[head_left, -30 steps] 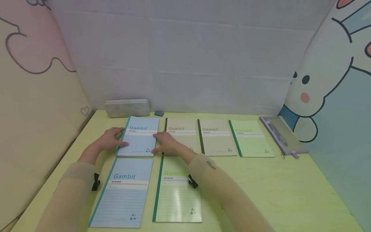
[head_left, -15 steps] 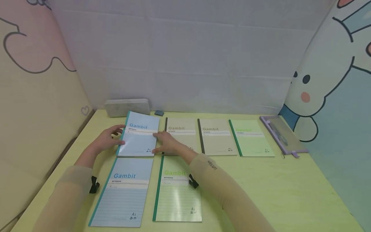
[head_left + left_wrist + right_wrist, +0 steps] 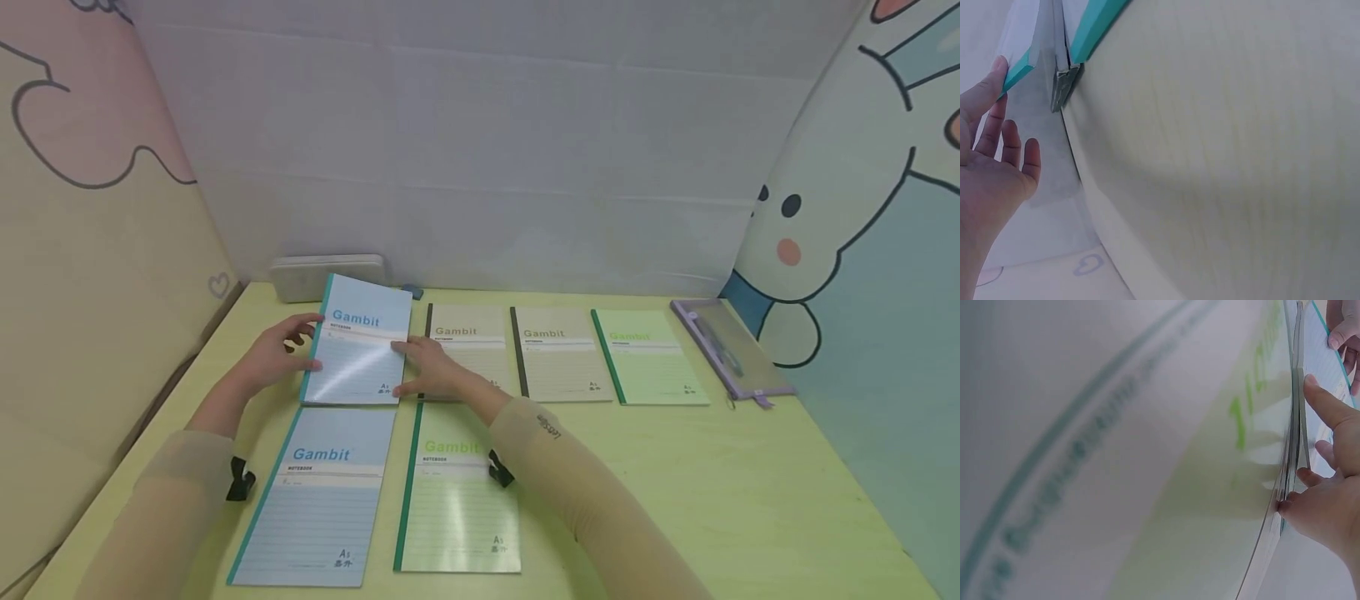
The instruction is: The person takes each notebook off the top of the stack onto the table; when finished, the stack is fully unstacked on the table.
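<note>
My left hand [image 3: 272,354] pinches the teal spine of a blue notebook [image 3: 360,342] between thumb and fingers. Its far end is raised and tilted above the table, while the near end stays low. In the left wrist view, the thumb and index finger of my left hand [image 3: 991,144] meet at the notebook's teal edge [image 3: 1019,67]; the other fingers curl loosely. Along the notebook's right side, my right hand [image 3: 435,367] touches the edge with thumb and fingers spread. The right wrist view shows my right hand [image 3: 1335,469] against several stacked page edges [image 3: 1297,425].
Nearer lie another blue notebook [image 3: 315,500] and a green notebook [image 3: 459,508]. To the right are two beige notebooks [image 3: 472,333] [image 3: 566,367], another green notebook [image 3: 652,358] and a purple-edged pouch [image 3: 735,350]. A grey case [image 3: 300,279] and small blue block [image 3: 412,292] sit behind.
The blue notebook's far end has risen and tilted up, now overlapping the grey case in view. My left hand has shifted slightly outward with its spine; the right hand has stayed.
</note>
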A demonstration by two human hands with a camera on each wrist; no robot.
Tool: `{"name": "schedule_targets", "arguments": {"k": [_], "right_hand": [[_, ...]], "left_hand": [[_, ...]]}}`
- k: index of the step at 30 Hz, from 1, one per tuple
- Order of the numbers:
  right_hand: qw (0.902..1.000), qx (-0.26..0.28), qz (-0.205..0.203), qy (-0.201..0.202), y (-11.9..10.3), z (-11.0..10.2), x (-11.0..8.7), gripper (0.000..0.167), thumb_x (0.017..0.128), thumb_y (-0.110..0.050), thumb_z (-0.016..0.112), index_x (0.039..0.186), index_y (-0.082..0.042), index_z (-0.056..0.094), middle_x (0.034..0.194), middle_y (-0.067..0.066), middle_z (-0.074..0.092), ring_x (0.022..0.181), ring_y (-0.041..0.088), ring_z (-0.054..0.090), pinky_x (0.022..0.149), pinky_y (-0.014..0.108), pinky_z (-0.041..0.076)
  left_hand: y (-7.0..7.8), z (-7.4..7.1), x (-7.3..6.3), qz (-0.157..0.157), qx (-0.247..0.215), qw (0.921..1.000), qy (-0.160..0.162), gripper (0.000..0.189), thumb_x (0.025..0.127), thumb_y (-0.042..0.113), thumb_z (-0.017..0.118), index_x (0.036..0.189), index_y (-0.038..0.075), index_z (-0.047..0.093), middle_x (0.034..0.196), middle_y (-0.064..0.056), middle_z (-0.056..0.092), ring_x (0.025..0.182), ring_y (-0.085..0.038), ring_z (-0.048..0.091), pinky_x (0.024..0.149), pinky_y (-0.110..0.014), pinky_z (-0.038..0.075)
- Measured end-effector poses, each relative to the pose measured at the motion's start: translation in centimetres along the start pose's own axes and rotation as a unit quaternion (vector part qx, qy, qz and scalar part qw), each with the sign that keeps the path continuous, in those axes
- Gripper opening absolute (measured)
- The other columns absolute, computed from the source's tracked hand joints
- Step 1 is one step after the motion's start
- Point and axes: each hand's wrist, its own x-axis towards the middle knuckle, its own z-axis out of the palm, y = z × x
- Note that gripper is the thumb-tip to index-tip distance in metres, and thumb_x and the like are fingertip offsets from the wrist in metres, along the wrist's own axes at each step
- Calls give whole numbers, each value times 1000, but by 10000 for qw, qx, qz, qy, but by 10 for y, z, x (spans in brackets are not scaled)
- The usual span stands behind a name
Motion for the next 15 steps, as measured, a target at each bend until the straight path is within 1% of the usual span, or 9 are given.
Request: {"name": "schedule_targets", "arguments": {"k": [7, 10, 15], "right_hand": [[9994, -59, -59, 342, -2, -10, -2, 83, 81, -37, 73, 149, -17, 29, 154, 12, 23, 142, 28, 20, 114, 43, 20], [9988, 207, -41, 450, -1, -19, -4, 81, 82, -33, 74, 148, -16, 31, 154, 12, 23, 142, 30, 21, 113, 43, 23], [9966, 554, 90, 600, 0, -34, -9, 77, 82, -29, 74, 147, -17, 35, 154, 11, 25, 141, 32, 23, 111, 45, 27]], "left_hand": [[18, -7, 1, 113, -163, 9997, 147, 77, 78, 17, 77, 144, 12, 37, 125, -17, 50, 106, -31, 41, 84, -40, 35], [27, -9, 0, 147, -187, 9996, 173, 77, 79, 16, 77, 144, 11, 36, 124, -17, 49, 106, -31, 40, 85, -41, 35], [38, -10, 2, 159, -143, 9996, 188, 78, 80, 22, 77, 146, 12, 35, 124, -16, 49, 108, -32, 40, 86, -41, 35]]}}
